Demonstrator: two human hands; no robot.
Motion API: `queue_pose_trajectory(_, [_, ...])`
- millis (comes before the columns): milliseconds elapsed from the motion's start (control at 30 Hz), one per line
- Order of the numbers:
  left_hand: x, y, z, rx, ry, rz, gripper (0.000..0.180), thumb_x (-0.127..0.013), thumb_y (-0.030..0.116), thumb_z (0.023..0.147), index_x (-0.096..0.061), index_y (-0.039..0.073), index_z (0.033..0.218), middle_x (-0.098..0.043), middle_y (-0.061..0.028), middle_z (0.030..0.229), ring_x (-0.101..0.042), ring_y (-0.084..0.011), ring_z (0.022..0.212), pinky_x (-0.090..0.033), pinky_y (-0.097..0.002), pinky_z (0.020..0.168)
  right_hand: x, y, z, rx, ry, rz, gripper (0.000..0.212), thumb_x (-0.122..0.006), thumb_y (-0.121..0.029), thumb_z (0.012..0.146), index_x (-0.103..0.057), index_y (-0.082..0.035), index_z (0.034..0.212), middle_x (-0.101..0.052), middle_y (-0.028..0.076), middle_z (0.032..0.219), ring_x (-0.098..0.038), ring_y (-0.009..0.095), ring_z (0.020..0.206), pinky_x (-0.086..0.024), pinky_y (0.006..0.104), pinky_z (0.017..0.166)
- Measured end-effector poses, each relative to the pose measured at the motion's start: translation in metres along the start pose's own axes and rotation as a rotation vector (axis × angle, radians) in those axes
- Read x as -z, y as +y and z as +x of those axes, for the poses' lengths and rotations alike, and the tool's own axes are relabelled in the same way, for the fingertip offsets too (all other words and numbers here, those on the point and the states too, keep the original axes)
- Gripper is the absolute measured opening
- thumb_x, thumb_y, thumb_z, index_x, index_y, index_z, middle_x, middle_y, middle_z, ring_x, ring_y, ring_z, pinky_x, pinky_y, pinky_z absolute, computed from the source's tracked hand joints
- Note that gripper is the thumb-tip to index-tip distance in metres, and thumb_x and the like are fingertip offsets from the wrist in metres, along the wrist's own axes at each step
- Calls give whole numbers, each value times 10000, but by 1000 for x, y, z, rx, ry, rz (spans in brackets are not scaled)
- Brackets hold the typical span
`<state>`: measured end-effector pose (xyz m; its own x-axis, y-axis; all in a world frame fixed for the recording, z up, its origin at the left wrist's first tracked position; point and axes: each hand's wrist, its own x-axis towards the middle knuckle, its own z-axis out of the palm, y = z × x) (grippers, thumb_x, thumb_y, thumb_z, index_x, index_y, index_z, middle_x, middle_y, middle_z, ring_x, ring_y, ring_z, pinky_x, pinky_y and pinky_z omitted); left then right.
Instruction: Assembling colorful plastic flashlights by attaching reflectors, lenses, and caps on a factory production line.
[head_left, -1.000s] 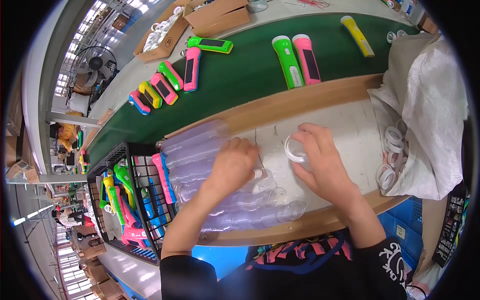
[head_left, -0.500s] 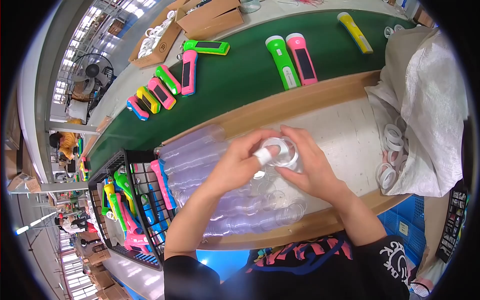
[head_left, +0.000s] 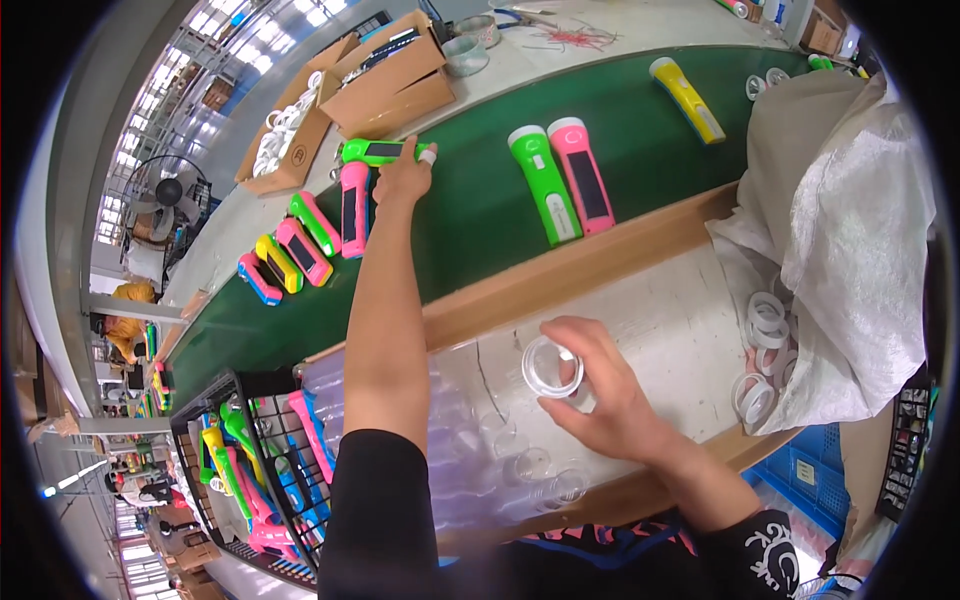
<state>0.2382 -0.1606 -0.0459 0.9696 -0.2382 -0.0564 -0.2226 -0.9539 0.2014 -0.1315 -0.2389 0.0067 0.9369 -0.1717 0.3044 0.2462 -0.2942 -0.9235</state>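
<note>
My left hand (head_left: 403, 180) is stretched far across the green belt, its fingers closed round the right end of a green flashlight (head_left: 372, 152) with a dark panel. One of its fingers has a white wrap. A pink flashlight (head_left: 354, 215) lies just below that hand. My right hand (head_left: 600, 395) holds a white ring (head_left: 537, 378) with clear plastic in it, gripped at its right side above the pale tray (head_left: 660, 320). Rows of clear plastic discs (head_left: 460, 440) lie in the tray under my left arm, partly hidden by it.
Green and pink flashlights (head_left: 545, 185) lie at mid-belt, with a yellow one (head_left: 688, 100) farther right. A black wire basket (head_left: 262, 440) of flashlights stands left. A white sack (head_left: 830, 270) with white rings (head_left: 765, 320) is at right. Cardboard boxes (head_left: 390, 95) stand behind the belt.
My left hand has left the ring and reached forward and left to the green flashlight. My right hand keeps the ring, slightly lower in the view. The whole view has shifted a little.
</note>
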Motion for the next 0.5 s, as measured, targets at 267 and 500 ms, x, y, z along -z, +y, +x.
queue_pose_trajectory(267, [48, -22, -81, -113, -68, -830, 250, -511, 287, 885, -435, 153, 1081, -574, -105, 850, -552, -175, 632, -445, -291, 505, 12, 12, -2, -103, 124, 63, 648, -662, 48, 682, -403, -21, 1272, -447, 154, 1199, -532, 195, 775, -473, 288, 685])
queue_pose_trajectory(500, [134, -31, -250, -480, -476, -1264, 272, -560, 207, 833, -366, 101, 992, -562, -200, 949, -504, -166, 538, -399, -251, 458, 12, 20, 2, -187, 312, 269, 724, -693, 5, 706, -326, -10, 1330, -480, 120, 1180, -544, 153, 832, -489, 271, 715])
